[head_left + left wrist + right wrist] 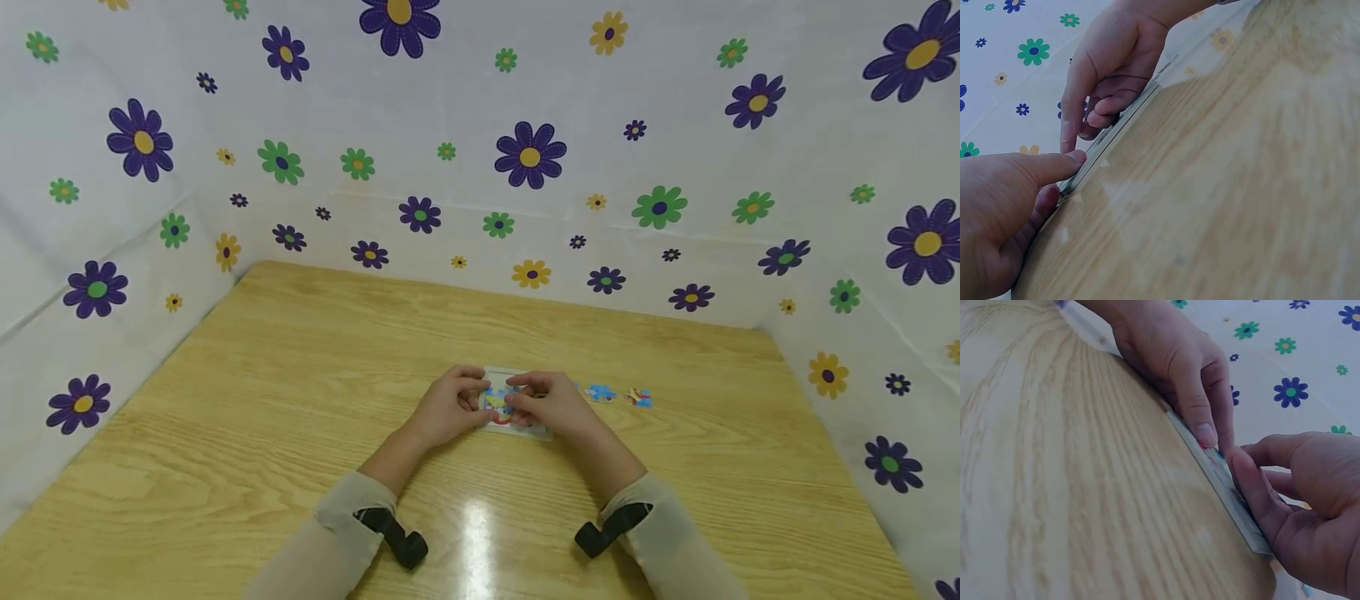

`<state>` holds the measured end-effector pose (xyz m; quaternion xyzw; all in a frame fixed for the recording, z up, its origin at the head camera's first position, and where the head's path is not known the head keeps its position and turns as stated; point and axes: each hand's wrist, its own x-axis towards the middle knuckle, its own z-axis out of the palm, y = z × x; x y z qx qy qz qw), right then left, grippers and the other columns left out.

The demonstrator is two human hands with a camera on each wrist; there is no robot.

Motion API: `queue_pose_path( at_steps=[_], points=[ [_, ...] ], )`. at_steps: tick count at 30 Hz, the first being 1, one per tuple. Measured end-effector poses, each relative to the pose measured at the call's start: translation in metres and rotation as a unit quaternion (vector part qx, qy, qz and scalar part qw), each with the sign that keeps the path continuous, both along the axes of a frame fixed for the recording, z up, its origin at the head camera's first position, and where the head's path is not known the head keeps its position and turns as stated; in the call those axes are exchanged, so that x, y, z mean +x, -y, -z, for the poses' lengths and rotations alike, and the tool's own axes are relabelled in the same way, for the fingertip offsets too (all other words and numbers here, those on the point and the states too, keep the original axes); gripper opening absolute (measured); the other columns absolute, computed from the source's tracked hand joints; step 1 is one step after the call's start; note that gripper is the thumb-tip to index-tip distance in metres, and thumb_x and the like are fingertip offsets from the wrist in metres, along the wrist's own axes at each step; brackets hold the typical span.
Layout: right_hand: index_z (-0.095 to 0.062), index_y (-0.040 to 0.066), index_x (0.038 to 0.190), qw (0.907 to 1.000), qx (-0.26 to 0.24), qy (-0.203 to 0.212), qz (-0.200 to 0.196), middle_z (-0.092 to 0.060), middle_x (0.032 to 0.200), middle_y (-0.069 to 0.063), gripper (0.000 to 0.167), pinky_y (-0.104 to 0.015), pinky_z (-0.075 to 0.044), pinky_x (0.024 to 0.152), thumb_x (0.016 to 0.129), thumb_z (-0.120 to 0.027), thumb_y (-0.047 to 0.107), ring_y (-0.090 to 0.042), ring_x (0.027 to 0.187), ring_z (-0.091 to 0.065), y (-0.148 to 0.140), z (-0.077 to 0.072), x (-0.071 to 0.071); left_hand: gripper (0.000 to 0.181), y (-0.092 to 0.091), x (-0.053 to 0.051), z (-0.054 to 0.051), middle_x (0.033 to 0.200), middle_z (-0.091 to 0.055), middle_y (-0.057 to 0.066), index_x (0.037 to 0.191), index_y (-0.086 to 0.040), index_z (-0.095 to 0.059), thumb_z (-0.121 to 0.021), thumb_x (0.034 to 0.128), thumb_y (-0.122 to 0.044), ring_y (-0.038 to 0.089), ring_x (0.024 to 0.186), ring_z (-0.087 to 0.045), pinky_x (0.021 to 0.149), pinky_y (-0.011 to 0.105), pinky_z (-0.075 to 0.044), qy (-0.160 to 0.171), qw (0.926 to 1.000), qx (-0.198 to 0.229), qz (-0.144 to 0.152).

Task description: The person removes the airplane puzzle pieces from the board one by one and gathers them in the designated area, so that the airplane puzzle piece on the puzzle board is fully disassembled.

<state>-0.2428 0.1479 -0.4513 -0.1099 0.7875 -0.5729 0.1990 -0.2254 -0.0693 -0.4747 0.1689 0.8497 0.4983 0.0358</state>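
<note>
A small jigsaw puzzle in a pale, flat tray (525,432) lies on the table, partly covered by both hands. Blue, yellow and red picture parts show inside it. At its left edge, my left hand (444,406) holds the tray, thumb over the near left part and the other fingers bent at the side. My right hand (561,406) is over the tray's right part. Its thumb and index finger come close together in the right wrist view, low over the puzzle (1213,456); whether a piece is between them is hidden.
Right of the tray lie loose puzzle pieces, a blue one (600,392) and a multicoloured one (639,397). White cloth walls (450,100) with printed flowers enclose the wooden table (337,333) at the back and sides. Black straps (393,533) circle both sleeves.
</note>
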Motion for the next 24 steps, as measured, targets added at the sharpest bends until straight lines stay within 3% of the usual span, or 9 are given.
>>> queue_pose_path(
  at_steps=[5,15,20,24],
  points=[
    [-0.060,-0.006,0.131,1.0000,0.005,-0.005,0.000,-0.067,0.086,-0.011,0.039,-0.025,-0.059,0.065,0.097,-0.065,0.012,-0.011,0.066,-0.066,0.0002,0.0004,0.0009,0.049,-0.0016,-0.0009,-0.0025,0.144,-0.051,0.012,0.127,0.002,-0.066,-0.081,0.0848,-0.016,0.010,0.085,-0.060,0.076,0.021,-0.053,0.002,1.0000,-0.002,-0.001],
    [-0.067,0.000,0.125,0.9937,0.074,-0.082,-0.018,-0.061,0.069,-0.004,0.032,-0.023,-0.046,0.053,0.096,-0.067,0.014,-0.012,0.054,-0.055,0.0065,0.0057,0.0021,0.047,-0.0018,-0.0003,-0.0035,0.142,-0.052,0.011,0.126,0.002,-0.067,-0.082,0.0845,-0.016,0.010,0.086,-0.059,0.077,0.022,-0.054,0.007,1.0000,-0.005,-0.004],
    [-0.068,0.001,0.123,0.9913,0.087,-0.097,-0.020,-0.060,0.069,-0.005,0.029,-0.023,-0.044,0.052,0.096,-0.067,0.013,-0.012,0.054,-0.054,0.0095,0.0059,0.0032,0.048,0.0000,0.0002,-0.0028,0.143,-0.052,0.011,0.126,0.002,-0.066,-0.082,0.0842,-0.016,0.010,0.085,-0.059,0.076,0.021,-0.053,0.005,1.0000,-0.002,-0.005],
    [-0.066,0.001,0.121,0.9938,0.072,-0.084,-0.011,-0.062,0.077,-0.007,0.027,-0.024,-0.049,0.054,0.097,-0.066,0.012,-0.013,0.058,-0.058,0.0099,0.0058,0.0037,0.052,0.0001,0.0006,-0.0023,0.143,-0.052,0.012,0.129,0.002,-0.064,-0.082,0.0839,-0.016,0.010,0.084,-0.059,0.076,0.021,-0.053,0.000,1.0000,0.000,-0.002]
  ],
)
